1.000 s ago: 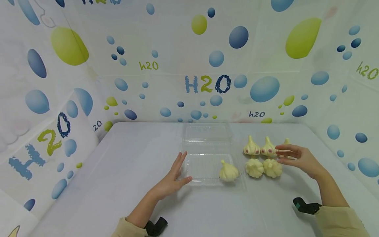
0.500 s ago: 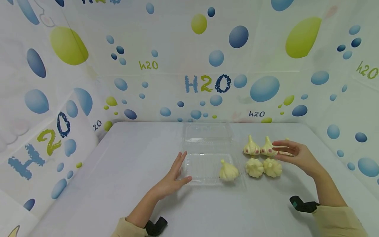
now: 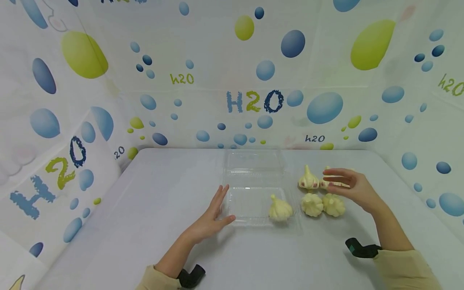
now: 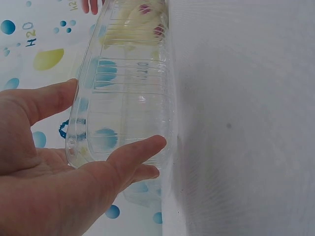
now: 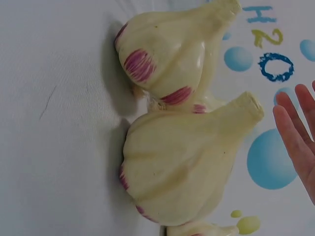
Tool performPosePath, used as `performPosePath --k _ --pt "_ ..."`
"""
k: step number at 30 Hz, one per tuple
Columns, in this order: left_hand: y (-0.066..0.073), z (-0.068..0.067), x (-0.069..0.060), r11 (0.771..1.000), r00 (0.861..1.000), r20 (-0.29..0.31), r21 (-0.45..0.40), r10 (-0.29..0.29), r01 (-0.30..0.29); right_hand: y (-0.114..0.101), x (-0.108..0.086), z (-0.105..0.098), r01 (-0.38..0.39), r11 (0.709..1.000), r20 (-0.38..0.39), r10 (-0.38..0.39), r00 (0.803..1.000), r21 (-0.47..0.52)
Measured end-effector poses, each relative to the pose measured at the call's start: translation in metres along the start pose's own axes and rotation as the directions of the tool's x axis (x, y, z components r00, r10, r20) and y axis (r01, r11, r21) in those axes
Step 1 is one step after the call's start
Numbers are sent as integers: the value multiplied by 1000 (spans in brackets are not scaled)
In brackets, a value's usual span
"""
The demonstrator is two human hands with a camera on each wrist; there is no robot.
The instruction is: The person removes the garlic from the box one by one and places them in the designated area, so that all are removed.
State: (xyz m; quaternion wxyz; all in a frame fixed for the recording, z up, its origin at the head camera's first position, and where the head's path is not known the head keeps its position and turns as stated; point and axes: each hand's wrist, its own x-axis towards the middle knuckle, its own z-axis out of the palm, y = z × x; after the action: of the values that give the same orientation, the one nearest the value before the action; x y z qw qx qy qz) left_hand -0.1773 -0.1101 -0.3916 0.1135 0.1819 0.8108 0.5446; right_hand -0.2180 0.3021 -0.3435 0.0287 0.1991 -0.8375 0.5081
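My left hand point(image 3: 204, 227) is at the left side of a clear plastic clamshell box point(image 3: 246, 203), its fingers extended and spread along the edge. In the left wrist view the left hand point(image 4: 74, 167) has thumb and fingertips at the box wall. One pale garlic bulb point(image 3: 280, 210) lies at the right end of the box. My right hand point(image 3: 351, 187) hovers over the back row of garlic, fingers apart, holding nothing; it partly hides a purple-marked bulb point(image 3: 324, 184). In the right wrist view, garlic bulbs point(image 5: 177, 167) stand close to the camera, and the right hand point(image 5: 299, 132) is beyond them.
Another back-row garlic bulb point(image 3: 308, 179) stands nearer the box. In front are two more bulbs, a left one point(image 3: 311, 205) and a right one point(image 3: 334, 205). The box lid point(image 3: 253, 162) lies raised back behind its base. A patterned sheet point(image 3: 203, 100) borders the white table point(image 3: 156, 193).
My right hand has moved left and slightly up, from the rightmost back bulb to over the middle one. The left hand and the box have stayed put.
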Motion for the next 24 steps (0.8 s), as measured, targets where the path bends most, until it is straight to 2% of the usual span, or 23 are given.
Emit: performPosePath --k 4,11,18,24 --pt "0 0 0 1000 1000 2 -3 -1 1 -4 4 6 19 1000 16 -19 1000 23" --pt "-1 1 1 1000 1000 -4 0 -18 18 -10 11 20 -31 998 57 28 998 50" --pt "1 0 0 1000 1000 -2 -2 -5 5 -16 18 34 12 993 85 -22 996 121" --pt "-1 1 1 1000 1000 -7 -2 -15 15 -20 25 45 -9 986 120 -11 993 167"
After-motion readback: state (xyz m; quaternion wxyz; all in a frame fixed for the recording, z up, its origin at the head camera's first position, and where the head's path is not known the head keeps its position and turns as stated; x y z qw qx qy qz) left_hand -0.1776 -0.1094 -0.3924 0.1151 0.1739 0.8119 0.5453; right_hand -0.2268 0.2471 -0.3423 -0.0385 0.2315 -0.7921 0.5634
